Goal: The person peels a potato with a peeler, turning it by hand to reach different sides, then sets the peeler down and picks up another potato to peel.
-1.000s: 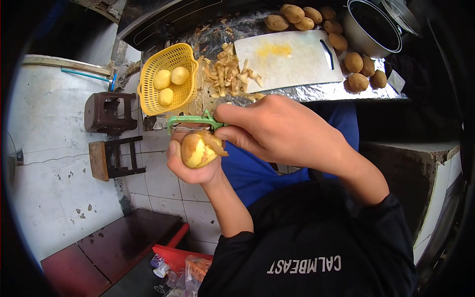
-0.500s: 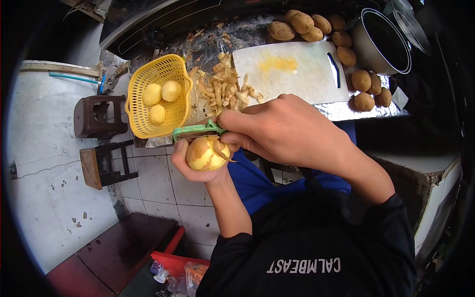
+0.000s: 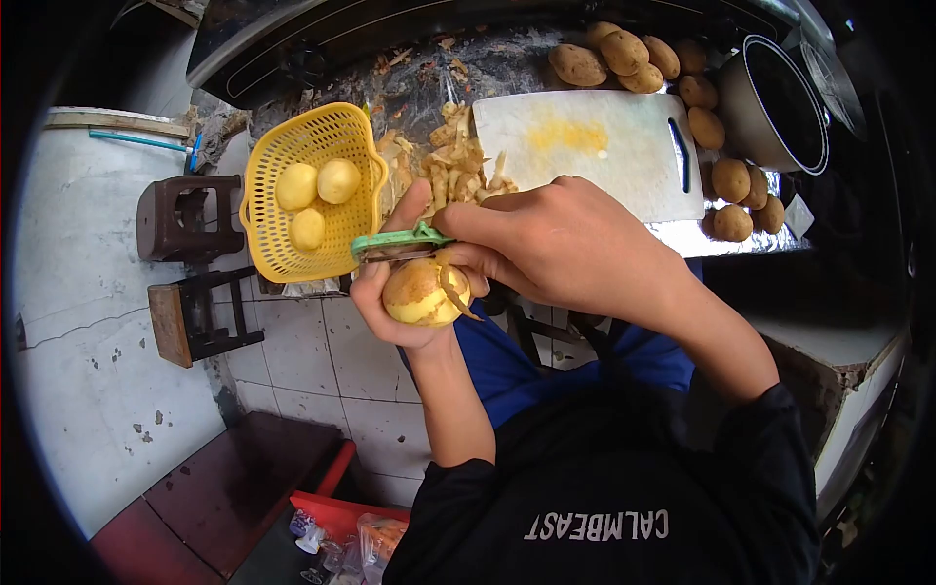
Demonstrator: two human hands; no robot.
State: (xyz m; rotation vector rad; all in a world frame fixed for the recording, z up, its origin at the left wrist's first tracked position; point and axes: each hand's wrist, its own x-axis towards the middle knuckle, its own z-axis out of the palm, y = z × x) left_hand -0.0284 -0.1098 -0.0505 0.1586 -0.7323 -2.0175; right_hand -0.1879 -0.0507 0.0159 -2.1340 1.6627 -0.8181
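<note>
My left hand point(image 3: 398, 322) is wrapped round a partly peeled potato point(image 3: 417, 295), brown skin on its upper left and yellow flesh below. A strip of peel point(image 3: 451, 283) curls down its right side. In my right hand point(image 3: 546, 239) is a green peeler point(image 3: 400, 241), its blade along the potato's top edge. Left of my hands stands a yellow basket point(image 3: 261, 229) holding several peeled potatoes point(image 3: 338, 181). Loose peelings point(image 3: 453, 166) lie between the basket and a white cutting board point(image 3: 624, 175), which bears a yellow stain.
Unpeeled potatoes point(image 3: 624, 53) lie behind and to the right of the board, near a metal pot point(image 3: 770, 107). Two stools point(image 3: 171, 325) stand on the floor at the left. A red container point(image 3: 341, 514) with plastic bags is at the bottom.
The potato has turned in my left hand, showing more brown skin. My left index finger has lifted from behind the peeler. The peel strip hangs longer, and the view has shifted slightly.
</note>
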